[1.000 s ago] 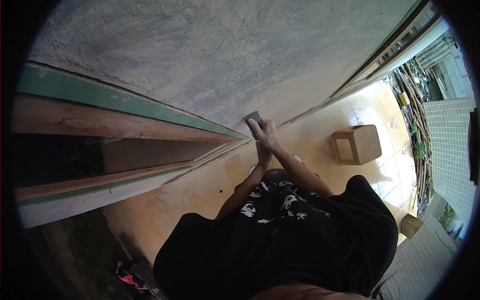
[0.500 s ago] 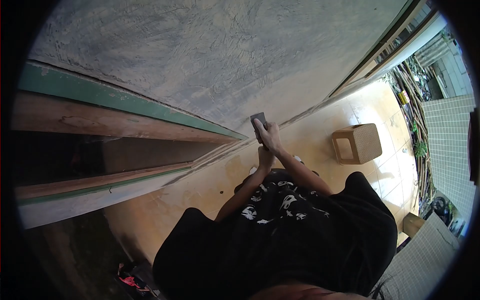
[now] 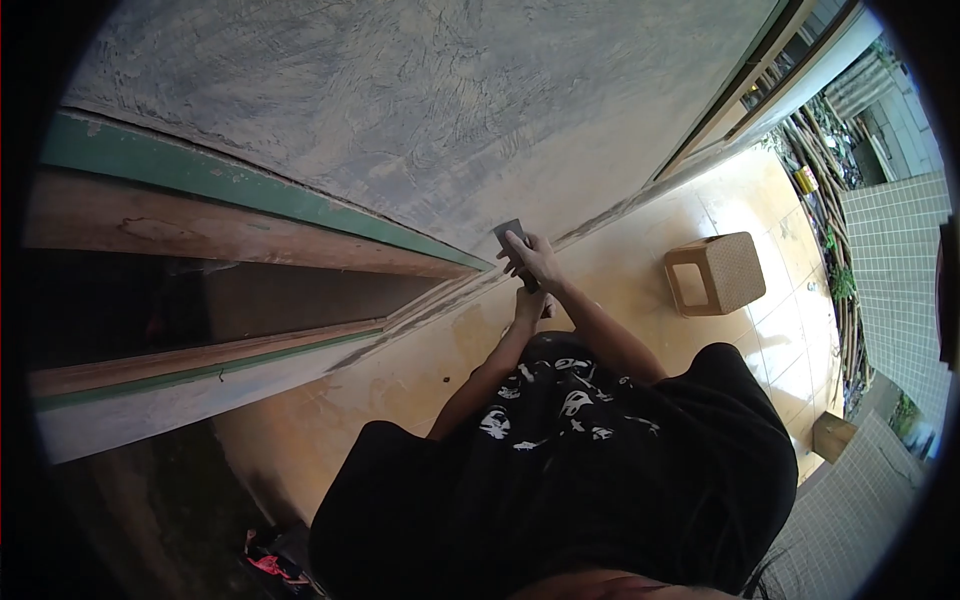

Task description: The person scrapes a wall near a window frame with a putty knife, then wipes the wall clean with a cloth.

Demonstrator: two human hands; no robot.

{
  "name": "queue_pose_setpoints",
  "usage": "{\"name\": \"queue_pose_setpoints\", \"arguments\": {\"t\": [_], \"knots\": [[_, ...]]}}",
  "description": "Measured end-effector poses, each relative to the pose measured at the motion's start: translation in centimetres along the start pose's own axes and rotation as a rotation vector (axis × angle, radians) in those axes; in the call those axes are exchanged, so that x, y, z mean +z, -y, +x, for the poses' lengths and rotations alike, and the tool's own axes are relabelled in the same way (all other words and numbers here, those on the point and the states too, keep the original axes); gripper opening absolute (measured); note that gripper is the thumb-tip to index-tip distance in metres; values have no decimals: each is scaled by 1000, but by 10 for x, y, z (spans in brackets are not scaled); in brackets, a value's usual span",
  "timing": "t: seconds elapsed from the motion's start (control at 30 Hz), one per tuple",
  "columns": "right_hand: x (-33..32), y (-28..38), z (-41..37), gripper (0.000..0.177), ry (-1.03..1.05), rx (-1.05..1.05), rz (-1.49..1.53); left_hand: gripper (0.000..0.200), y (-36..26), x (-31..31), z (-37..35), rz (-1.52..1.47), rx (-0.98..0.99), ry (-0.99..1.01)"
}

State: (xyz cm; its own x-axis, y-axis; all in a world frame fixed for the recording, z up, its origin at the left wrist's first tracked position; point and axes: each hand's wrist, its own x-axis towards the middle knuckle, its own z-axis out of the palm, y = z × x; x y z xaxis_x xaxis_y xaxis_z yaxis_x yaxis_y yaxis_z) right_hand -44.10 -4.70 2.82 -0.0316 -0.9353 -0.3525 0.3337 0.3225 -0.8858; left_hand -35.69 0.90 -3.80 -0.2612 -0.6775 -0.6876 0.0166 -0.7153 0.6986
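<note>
A dark flat scraper blade point(image 3: 508, 232) presses against the base of the grey plastered wall point(image 3: 400, 100), just right of where the green-edged wooden door frame point(image 3: 250, 190) ends. My right hand point(image 3: 537, 262) grips the tool just behind the blade, with its fingers over it. My left hand point(image 3: 529, 303) is closed around the lower part of the handle, directly beneath the right hand. Both forearms reach out from my black shirt and patterned shorts.
A square woven stool point(image 3: 715, 275) stands on the glossy orange floor tiles point(image 3: 640, 250) to the right. A dark doorway opening point(image 3: 200, 300) lies at left. Bundled sticks point(image 3: 825, 190) and a small box point(image 3: 830, 435) sit at the far right.
The blade and both hands slid slightly right and down along the wall half a second ago, then came back up-left. Both grips stay the same.
</note>
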Motion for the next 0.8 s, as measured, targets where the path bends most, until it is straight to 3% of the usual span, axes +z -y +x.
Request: {"name": "queue_pose_setpoints", "arguments": {"t": [0.1, 0.17, 0.27, 0.3, 0.37, 0.43, 0.5, 0.8], "knots": [[5, 9, -4, 42, 49, -53, -4, 41, -7, 3, -12, -112, 76, 21], [4, 10, -1, 37, 146, -75, -116, 38, -25, 10, -23, 168, 256, -98], [9, 26, -7, 36, 57, -152, -5, 38, -40, 16, -31, 268, 300, -60], [9, 29, -7, 36, 41, -141, 40, 38, -35, 14, -28, 267, 299, -65], [4, 33, -8, 36, 53, -100, 84, 41, -21, 10, -16, -33, 172, 24], [0, 31, -5, 37, 54, -59, 133, 43, -26, 8, -19, -45, 120, 37], [0, 26, -3, 38, 28, -60, -35, 45, -26, 7, -21, -55, 58, 50], [8, 33, -2, 39, -67, -106, -6, 44, -15, 18, -8, -43, 240, -122]]}}
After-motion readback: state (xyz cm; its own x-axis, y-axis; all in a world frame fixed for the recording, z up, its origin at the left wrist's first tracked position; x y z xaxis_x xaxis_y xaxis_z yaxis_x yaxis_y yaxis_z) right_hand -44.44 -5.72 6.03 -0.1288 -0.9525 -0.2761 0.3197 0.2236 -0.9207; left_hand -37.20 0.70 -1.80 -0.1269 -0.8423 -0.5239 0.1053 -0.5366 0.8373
